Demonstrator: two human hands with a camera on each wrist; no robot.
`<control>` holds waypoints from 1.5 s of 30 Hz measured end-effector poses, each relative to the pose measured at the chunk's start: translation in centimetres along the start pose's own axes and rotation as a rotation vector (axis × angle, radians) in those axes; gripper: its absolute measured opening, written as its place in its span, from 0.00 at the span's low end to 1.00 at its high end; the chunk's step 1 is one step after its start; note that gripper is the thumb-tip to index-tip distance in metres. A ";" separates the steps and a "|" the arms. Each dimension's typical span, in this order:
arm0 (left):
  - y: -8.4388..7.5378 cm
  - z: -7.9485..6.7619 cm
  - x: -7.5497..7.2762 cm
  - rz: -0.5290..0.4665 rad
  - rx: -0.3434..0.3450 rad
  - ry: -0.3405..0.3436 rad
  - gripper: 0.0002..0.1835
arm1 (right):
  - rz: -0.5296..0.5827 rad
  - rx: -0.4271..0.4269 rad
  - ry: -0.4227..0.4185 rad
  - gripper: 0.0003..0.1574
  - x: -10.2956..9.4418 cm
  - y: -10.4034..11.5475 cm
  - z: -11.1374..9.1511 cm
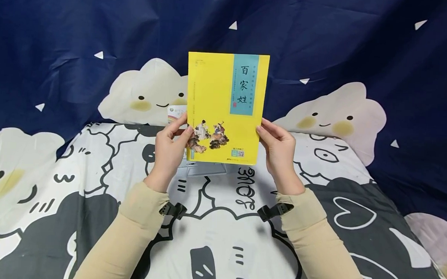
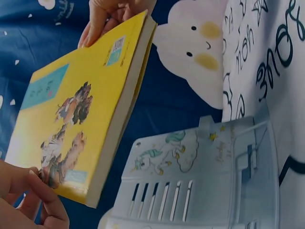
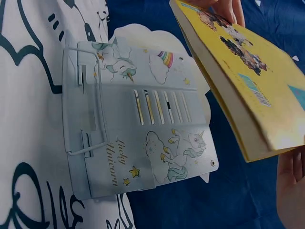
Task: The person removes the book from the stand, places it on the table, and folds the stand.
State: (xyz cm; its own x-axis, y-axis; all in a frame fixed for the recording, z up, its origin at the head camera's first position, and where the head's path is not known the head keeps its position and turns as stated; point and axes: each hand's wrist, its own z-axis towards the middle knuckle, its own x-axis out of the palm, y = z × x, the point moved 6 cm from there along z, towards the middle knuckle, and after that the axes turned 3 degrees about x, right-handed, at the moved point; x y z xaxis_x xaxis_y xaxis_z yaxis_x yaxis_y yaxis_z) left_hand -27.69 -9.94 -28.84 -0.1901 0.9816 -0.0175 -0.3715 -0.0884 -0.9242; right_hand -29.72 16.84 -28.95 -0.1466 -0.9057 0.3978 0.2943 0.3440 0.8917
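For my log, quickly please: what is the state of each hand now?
Left hand: holding the yellow book by one side.
Right hand: holding its opposite side.

Book (image 1: 217, 92): cover bright yellow; blue panel (image 1: 243, 93) toward upper right with black characters (image 1: 243, 85), small red seal (image 1: 234, 104); multicoloured painted figures (image 1: 210, 133) lower left; page edges (image 2: 122, 109) cream. Stand (image 3: 126, 102), behind book: pale blue-grey, printed with teal-maned unicorns (image 3: 190, 143), rainbow (image 3: 167, 58), gold stars (image 3: 135, 171). Backdrop (image 1: 220, 12), beyond book: navy; scattered white triangles (image 1: 233, 25), pale clouds (image 1: 339, 106) with yellow cheeks. Cloth (image 1: 224, 234), below book: white, black line drawings, dark grey patches. Sleeves (image 1: 131, 230), below book: plain beige. Wrist straps (image 1: 173, 210): black.
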 end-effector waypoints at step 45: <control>2.3 -5.5 7.0 0.000 -0.080 0.145 0.13 | -0.167 0.181 -0.085 0.26 -8.7 0.2 -4.6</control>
State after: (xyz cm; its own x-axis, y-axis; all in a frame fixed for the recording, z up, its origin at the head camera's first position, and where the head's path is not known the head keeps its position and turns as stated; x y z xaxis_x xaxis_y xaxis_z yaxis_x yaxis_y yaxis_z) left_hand -24.85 -2.38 -33.17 -0.0542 0.9963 -0.0668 -0.2966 -0.0800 -0.9516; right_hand -24.07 23.70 -33.23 -0.2606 -0.9321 0.2516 0.0867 0.2369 0.9677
